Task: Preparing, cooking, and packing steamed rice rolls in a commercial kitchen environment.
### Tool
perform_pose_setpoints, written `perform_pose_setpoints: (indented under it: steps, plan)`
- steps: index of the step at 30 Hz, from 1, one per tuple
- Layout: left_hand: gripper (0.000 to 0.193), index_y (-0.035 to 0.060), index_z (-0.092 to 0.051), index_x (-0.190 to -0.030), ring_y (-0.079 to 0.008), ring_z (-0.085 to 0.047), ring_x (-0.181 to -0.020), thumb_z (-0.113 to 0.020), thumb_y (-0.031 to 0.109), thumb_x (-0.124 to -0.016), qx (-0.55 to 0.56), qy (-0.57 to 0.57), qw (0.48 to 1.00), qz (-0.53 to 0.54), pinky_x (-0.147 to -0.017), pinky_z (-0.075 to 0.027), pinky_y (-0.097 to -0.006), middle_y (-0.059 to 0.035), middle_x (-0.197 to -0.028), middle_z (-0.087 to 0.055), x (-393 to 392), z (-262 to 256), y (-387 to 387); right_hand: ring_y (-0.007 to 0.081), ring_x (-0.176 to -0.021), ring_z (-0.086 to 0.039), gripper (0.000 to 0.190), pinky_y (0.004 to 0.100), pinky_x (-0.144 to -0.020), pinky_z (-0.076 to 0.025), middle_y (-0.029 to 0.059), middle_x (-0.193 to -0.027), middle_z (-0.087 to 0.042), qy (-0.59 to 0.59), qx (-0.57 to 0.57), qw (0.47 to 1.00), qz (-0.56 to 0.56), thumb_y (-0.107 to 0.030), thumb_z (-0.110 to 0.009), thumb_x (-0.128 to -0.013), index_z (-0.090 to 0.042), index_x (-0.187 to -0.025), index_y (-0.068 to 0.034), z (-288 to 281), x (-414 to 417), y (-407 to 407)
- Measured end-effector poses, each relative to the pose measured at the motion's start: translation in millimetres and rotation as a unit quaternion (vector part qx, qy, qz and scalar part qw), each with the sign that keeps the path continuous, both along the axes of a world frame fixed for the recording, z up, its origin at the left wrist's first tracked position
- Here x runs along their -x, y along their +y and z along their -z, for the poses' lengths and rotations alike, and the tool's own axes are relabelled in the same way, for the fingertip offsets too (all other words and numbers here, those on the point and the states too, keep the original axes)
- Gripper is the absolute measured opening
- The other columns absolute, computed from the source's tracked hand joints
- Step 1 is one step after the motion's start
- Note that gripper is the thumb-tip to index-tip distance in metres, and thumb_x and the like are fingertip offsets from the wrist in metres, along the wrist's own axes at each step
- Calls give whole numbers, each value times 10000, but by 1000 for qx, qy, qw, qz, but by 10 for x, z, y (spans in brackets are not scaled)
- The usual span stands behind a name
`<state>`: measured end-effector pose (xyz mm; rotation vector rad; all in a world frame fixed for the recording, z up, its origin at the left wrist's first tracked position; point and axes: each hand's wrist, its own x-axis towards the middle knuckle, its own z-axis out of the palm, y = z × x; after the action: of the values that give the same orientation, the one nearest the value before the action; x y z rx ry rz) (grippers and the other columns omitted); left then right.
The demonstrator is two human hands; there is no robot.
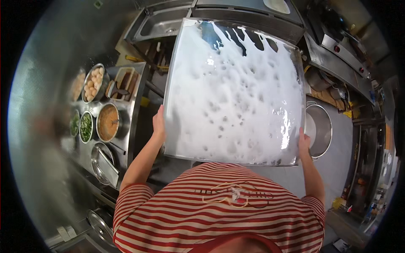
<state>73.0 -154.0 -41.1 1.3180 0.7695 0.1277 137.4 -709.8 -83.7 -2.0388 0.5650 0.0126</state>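
A large rectangular metal tray spans the space in front of my body. Thin, glossy white liquid covers most of it, dotted with small pits. Along its far edge the liquid parts into streaks, and dark bare metal shows between them. My left hand grips the tray's left side, its fingers partly hidden by the rim. On the opposite side my right hand holds the edge near the front corner. The near edge is close to my striped shirt.
On the left steel counter are a bowl of eggs, a bowl of chopped greens and a bowl of orange-brown sauce. A sink lies beyond. A large steel pot stands at right, below a stove.
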Motion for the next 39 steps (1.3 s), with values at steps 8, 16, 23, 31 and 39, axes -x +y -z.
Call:
perform_pose_setpoints:
  steps: [8, 16, 23, 31, 39]
  plan:
    - [518, -73, -512, -1009, -226, -557, -773, -513, 383, -764, -153, 78, 982, 75, -684, -449, -346, -146, -896, -557, -518, -1567, 299, 144, -625, -481, 632, 287, -549, -415, 80, -736, -536, 80, -136, 987, 37, -545, -541, -715, -574, -806, 79, 846, -520, 816]
    - [534, -48, -506, -1051, -201, -550, -739, -422, 406, -784, -176, 134, 970, 101, -670, -450, -324, -130, -908, -553, -479, -989, 1127, 211, -877, -568, 602, 361, -759, -466, 118, -1031, -549, 193, -435, 879, 2, -481, -552, -742, -506, -1096, 4, -398, -422, 1004]
    - [536, -35, -499, -1083, -225, -540, -893, -361, 408, -817, 70, 175, 979, 72, -802, -409, -341, -128, -1007, -551, -142, 319, 1093, 205, -868, -578, 420, 377, -742, -483, 71, -1016, -573, 241, -396, 886, 3, -405, -427, -847, -521, -1094, -79, -1612, -218, 1018]
    - [501, -39, -539, -1047, -196, -524, -906, -412, 385, -812, 24, 73, 997, -10, -822, -372, -295, -106, -1024, -551, 12, 882, 685, 183, -823, -577, 494, 292, -706, -472, 102, -961, -578, 5, -156, 986, 52, -388, -464, -833, -520, -1038, 57, -1355, 590, 762]
    - [561, -69, -572, -942, -163, -501, -769, -414, 456, -821, -98, -71, 993, -6, -708, -385, -283, -70, -834, -570, -1170, 6, 499, 132, -697, -518, 563, 275, -606, -422, 57, -757, -572, -51, -94, 990, 88, -474, -466, -813, -597, -895, 66, -907, -253, 442]
